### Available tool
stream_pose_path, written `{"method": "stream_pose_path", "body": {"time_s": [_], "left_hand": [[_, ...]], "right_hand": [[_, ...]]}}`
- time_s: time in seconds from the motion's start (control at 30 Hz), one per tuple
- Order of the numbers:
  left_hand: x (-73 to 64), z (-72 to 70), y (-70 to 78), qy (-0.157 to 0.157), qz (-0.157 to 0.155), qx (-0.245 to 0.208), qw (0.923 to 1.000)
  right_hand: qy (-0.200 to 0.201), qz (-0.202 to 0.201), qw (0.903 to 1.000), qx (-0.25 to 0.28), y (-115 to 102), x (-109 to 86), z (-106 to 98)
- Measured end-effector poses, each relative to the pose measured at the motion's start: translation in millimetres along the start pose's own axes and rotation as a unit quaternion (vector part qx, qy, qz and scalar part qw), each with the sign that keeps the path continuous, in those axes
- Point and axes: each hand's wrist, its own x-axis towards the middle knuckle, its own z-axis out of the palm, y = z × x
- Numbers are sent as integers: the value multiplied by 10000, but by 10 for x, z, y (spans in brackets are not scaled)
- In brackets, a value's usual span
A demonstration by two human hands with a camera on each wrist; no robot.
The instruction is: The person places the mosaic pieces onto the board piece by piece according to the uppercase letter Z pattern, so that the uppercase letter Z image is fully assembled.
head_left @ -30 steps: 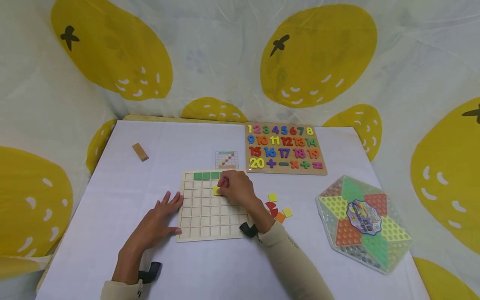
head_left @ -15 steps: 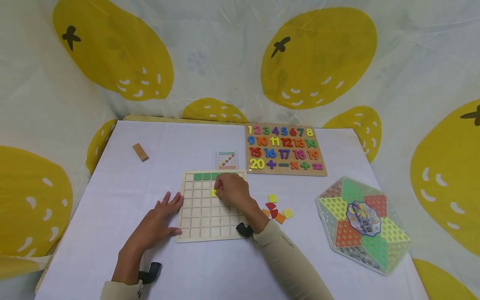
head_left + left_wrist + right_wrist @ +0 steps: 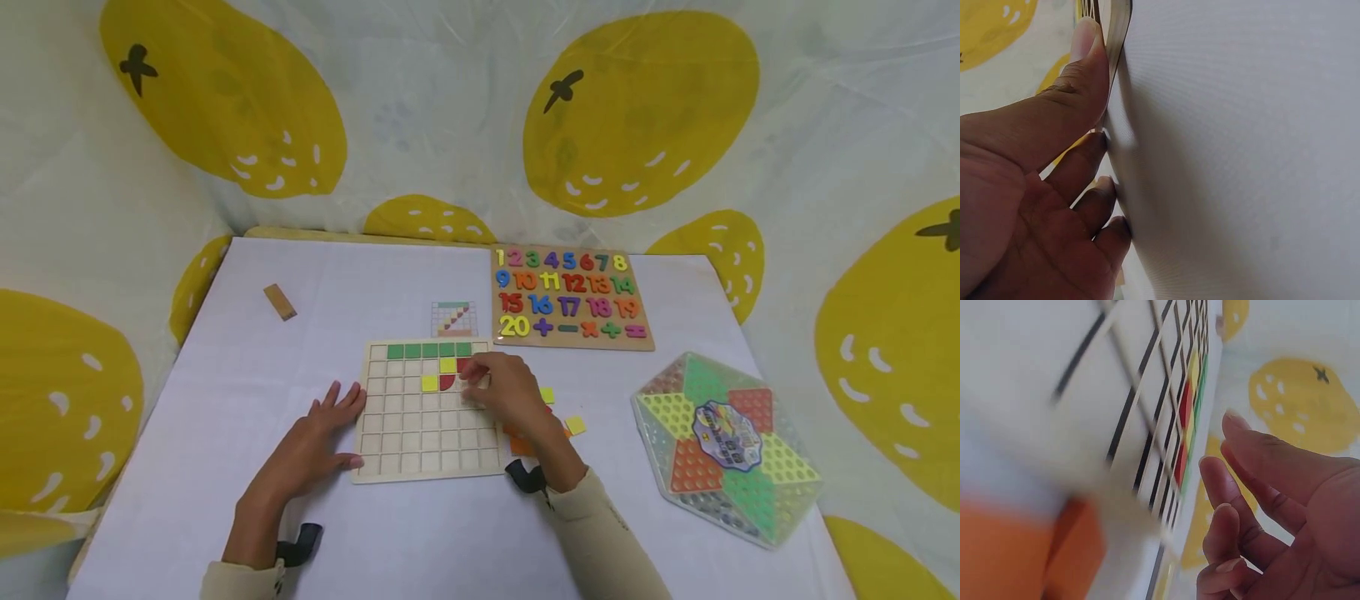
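Note:
A pale wooden grid board [image 3: 412, 423] lies flat on the white table. Along its top row runs a line of green squares [image 3: 414, 351]; below them sit two yellow squares [image 3: 430, 383] and red quarter-round pieces [image 3: 447, 382]. My left hand [image 3: 318, 437] rests at the board's left edge, fingers spread, its thumb [image 3: 1088, 47] touching the board's side. Over the board's right part hovers my right hand [image 3: 510, 392], and in the right wrist view its fingers [image 3: 1219, 481] are apart and hold nothing. Part of the grid is hidden beneath it.
Loose yellow pieces [image 3: 575, 426] and orange pieces [image 3: 521, 445] lie right of the board, partly behind my right wrist. A pattern card [image 3: 453, 319] and a number board [image 3: 570, 296] lie beyond. A hexagonal game box [image 3: 727, 450] is at right, a small brown block [image 3: 281, 302] at far left.
My right hand has let go of the yellow square, which now lies in the grid, and has moved right. This uncovers more yellow and red pieces. The left hand stays put.

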Motion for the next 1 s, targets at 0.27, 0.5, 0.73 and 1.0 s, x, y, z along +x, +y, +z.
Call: {"method": "stream_pose_path", "body": {"time_s": [0.27, 0.5, 0.73, 1.0], "left_hand": [[-1, -29, 27, 75, 93, 28, 9999], [-6, -20, 15, 17, 84, 0, 10000], [-6, -18, 13, 29, 111, -41, 9999], [-15, -13, 15, 47, 85, -19, 10000]], "right_hand": [[343, 570, 9977, -152, 415, -277, -302], [340, 959, 9940, -399, 704, -413, -423], [405, 1072, 9914, -639, 798, -435, -402], [463, 896, 9921, -748, 797, -437, -422]]}}
